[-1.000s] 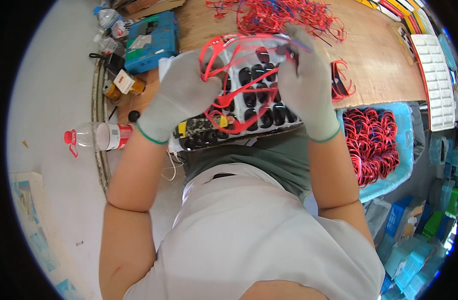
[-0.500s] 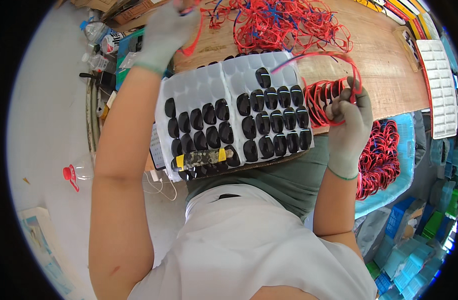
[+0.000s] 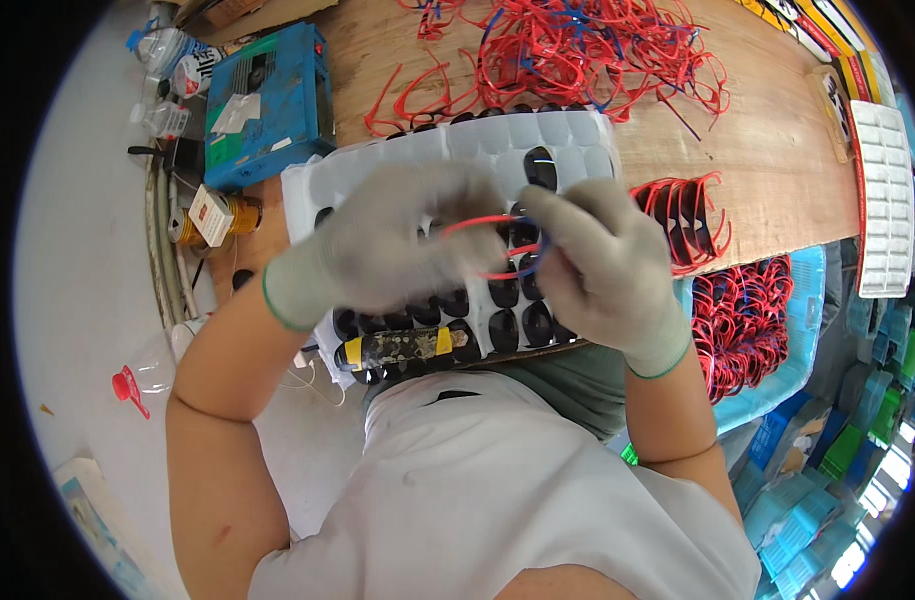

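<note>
At frame centre, both gloved hands, left hand and right hand, pinch a red glasses frame over the lens tray. Judged step: fitting lenses. Next calls for pressing a dark lens squarely in.

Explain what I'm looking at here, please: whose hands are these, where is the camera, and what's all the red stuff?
The view comes from a fisheye camera on the person's head, looking down, so edges bend. Both gloved hands meet over a white tray of dark oval lenses: the left hand and right hand together hold a red glasses frame. The tray lies on a wooden table. A heap of red frames lies beyond it, more fill a blue basket at right, and a blue box sits at left.
</note>
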`<state>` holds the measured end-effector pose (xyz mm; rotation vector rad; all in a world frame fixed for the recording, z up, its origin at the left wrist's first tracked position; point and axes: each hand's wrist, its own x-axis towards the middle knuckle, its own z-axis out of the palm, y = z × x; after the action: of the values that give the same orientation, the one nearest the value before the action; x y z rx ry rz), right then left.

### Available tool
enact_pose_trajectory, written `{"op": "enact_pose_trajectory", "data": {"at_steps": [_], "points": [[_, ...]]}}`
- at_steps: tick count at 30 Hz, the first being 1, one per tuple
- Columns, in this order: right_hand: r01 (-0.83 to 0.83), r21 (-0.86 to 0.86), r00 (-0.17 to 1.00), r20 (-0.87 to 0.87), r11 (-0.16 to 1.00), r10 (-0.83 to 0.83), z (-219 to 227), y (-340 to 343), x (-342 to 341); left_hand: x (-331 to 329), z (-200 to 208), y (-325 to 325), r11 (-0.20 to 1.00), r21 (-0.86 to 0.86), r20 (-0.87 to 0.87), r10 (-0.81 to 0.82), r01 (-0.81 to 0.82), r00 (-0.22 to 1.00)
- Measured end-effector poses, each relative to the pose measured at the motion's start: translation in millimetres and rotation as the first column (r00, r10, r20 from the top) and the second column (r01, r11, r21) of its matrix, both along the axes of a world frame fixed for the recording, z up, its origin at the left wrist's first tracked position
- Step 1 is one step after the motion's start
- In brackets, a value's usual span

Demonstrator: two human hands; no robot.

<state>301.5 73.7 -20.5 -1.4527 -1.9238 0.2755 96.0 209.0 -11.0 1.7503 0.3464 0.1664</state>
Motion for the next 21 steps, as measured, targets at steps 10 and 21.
{"op": "enact_pose_trajectory", "data": {"at_steps": [10, 21], "points": [[0.557, -0.168, 0.828, 0.18, 0.813, -0.531, -68.6, 40.1, -1.8, -167.4, -11.2, -111.7, 0.875, 0.076, 0.083, 0.472, -0.478, 0.877], [0.309, -0.28, 0.951, 0.098, 0.909, -0.293, -50.6, 31.5, 3.8, -117.4, -0.2, -156.8, 0.853, 0.066, 0.557, 0.399, -0.518, 0.729]]}}
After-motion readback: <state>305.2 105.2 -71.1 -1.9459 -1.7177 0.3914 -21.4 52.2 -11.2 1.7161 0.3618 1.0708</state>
